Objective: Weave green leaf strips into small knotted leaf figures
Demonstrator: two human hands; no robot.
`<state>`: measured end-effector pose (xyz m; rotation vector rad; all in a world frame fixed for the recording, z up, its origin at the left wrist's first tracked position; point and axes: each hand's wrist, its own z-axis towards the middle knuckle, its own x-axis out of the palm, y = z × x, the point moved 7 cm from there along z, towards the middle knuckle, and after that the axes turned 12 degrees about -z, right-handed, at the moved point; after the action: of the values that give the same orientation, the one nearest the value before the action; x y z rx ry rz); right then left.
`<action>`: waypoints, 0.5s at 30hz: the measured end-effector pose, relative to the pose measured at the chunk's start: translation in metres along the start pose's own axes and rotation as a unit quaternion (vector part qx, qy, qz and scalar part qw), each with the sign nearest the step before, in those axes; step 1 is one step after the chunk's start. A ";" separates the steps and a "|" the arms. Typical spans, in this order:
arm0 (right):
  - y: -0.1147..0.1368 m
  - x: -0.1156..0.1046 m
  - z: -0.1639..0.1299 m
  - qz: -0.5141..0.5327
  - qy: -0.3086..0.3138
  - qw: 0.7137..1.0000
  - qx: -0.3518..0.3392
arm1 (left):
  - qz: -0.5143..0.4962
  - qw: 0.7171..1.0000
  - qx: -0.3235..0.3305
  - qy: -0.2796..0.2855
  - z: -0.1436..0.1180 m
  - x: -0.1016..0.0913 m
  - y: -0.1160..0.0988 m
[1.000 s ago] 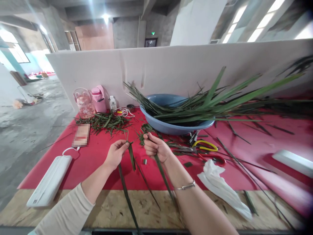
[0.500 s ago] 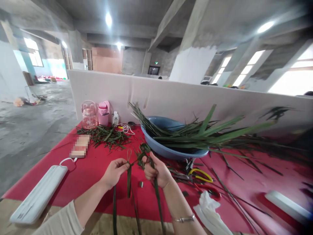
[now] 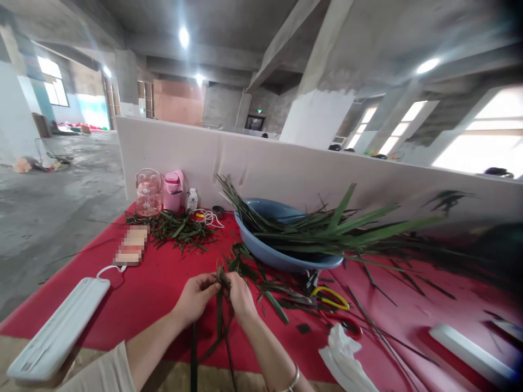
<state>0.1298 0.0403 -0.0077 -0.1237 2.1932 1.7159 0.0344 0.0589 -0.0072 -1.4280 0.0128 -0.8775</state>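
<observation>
Both hands meet over the red-covered table, working on long green leaf strips (image 3: 219, 316). My left hand (image 3: 196, 296) pinches the strips between thumb and fingers near a small loop at their top. Close beside it, my right hand (image 3: 241, 296) is closed on the same leaf strips at the knotted part, its fingertips partly hidden. Loose strip ends hang down between the forearms toward the table's front edge. Behind the hands, cut leaf pieces (image 3: 243, 264) lie near a blue basin (image 3: 286, 264) heaped with long green leaves (image 3: 335, 228).
Scissors with yellow handles (image 3: 333, 296) and red-handled scissors (image 3: 351, 326) lie to the right, beside crumpled white tissue (image 3: 345, 359). At left are a white power bank-like box (image 3: 61, 326), leaf scraps (image 3: 180, 228) and a pink bottle (image 3: 172, 196). A white partition (image 3: 183, 158) stands behind.
My right hand has moved left and down, up against my left hand. The strip it held out to the right now curves between the forearms. The view has shifted slightly.
</observation>
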 end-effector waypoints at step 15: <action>-0.010 0.004 0.005 0.166 -0.123 0.978 -0.017 | 0.089 0.993 0.002 -0.074 -0.002 -0.013 -0.008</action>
<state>0.1301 0.0435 -0.0192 0.4477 2.0865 1.8250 0.0206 0.0652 -0.0070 -1.4618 0.0259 -0.6233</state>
